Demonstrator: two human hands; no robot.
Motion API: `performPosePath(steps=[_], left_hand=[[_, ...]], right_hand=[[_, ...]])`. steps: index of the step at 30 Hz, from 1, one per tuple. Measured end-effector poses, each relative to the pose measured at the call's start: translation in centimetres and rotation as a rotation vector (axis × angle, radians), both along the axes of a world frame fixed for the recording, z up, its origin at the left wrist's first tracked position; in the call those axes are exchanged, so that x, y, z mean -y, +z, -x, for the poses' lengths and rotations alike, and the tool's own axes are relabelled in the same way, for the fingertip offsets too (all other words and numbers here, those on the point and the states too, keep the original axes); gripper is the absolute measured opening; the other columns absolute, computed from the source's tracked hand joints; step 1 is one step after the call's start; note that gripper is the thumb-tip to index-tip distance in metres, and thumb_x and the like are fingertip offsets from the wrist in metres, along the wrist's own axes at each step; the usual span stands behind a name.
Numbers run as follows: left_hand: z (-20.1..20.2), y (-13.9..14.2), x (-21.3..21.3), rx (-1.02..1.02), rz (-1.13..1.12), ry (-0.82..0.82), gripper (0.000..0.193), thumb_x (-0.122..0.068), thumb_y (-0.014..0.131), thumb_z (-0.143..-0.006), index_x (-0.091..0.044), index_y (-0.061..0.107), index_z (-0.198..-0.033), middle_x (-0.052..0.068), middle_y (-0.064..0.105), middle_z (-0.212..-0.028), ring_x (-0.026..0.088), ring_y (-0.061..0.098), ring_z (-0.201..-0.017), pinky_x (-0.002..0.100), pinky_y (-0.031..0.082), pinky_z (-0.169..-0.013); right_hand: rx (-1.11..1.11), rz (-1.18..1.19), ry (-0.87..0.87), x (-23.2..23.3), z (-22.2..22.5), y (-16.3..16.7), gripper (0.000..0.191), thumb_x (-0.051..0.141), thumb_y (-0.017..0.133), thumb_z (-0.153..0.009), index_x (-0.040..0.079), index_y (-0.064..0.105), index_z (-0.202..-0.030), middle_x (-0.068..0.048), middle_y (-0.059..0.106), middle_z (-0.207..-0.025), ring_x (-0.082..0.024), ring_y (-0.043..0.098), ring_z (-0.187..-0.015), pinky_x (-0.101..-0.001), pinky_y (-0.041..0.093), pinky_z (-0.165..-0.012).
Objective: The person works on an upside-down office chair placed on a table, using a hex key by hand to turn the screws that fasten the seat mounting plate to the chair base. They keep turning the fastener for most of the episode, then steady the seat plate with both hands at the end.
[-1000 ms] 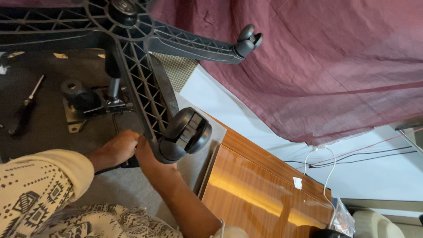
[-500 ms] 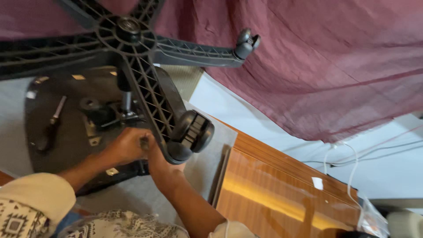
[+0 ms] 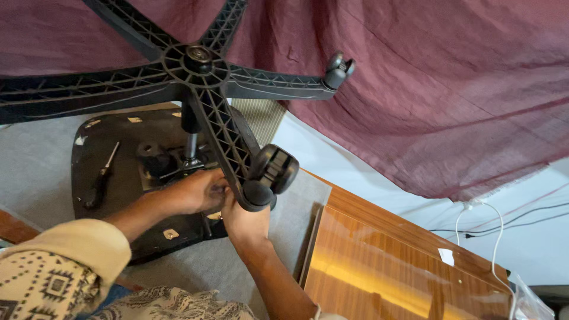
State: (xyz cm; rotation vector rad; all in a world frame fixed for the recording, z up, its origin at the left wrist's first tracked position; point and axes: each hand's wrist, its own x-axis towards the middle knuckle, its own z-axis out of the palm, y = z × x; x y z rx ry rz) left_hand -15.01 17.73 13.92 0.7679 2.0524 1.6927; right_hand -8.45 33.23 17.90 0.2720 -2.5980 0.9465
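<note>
Hands, head view: left hand (image 3: 192, 192) curled, fingers closed around hardware under the chair base (image 3: 198, 62), beside the gas-lift column (image 3: 191, 139); exact pinch hidden. Right hand (image 3: 244, 219) cupped under the near arm, touching below the caster (image 3: 271, 172); grip partly hidden, can't tell what it holds. Base sits upside-down on seat underside (image 3: 118, 178). Screwdriver (image 3: 102, 178) lies well apart to the left. Judgement: steady the near arm w/ right hand, keep left fingers square on the mechanism, no twisting of column.

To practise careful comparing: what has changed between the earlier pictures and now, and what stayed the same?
The view has shifted, so the chair base and the upturned seat sit further right in the picture. The left hand and right hand stayed together at the mechanism under the nearest caster; nothing was visibly let go. The screwdriver still lies on the seat.
</note>
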Motion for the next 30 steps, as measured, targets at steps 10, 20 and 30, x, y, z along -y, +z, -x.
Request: performPosePath(steps=[10,20,30], left_hand=[[-1.3,3.0,-0.7,-0.159,0.119,0.233,0.041,-0.007,0.082,-0.07,-0.003,0.071,-0.108,0.007,0.082,-0.096,0.016,0.077,-0.088,0.033,0.061,-0.078],[-1.3,1.6,-0.7,-0.142,-0.049,0.077,0.052,0.01,0.063,-0.08,-0.006,0.053,-0.128,0.008,0.075,-0.105,0.013,0.071,-0.097,0.031,0.058,-0.079],[-2.5,2.6,-1.2,-0.31,0.08,0.353,0.043,-0.012,0.085,-0.074,-0.005,0.061,-0.109,0.006,0.07,-0.083,0.015,0.067,-0.075,0.032,0.055,-0.066]], right_hand=[[0.138,0.167,-0.188,1.0,-0.6,3.1,0.02,0.027,0.08,-0.076,0.014,0.081,-0.092,-0.011,0.078,-0.086,-0.031,0.074,-0.082,-0.0421,0.056,-0.076],[0.096,0.187,-0.136,1.4,-1.4,1.0,0.023,0.027,0.068,-0.093,0.013,0.075,-0.109,-0.013,0.077,-0.101,-0.034,0.073,-0.093,-0.0444,0.056,-0.081],[0.313,0.319,-0.339,1.2,-0.9,3.4,0.036,0.044,0.078,-0.077,0.012,0.076,-0.093,-0.011,0.078,-0.092,-0.03,0.075,-0.089,-0.0422,0.057,-0.079]])
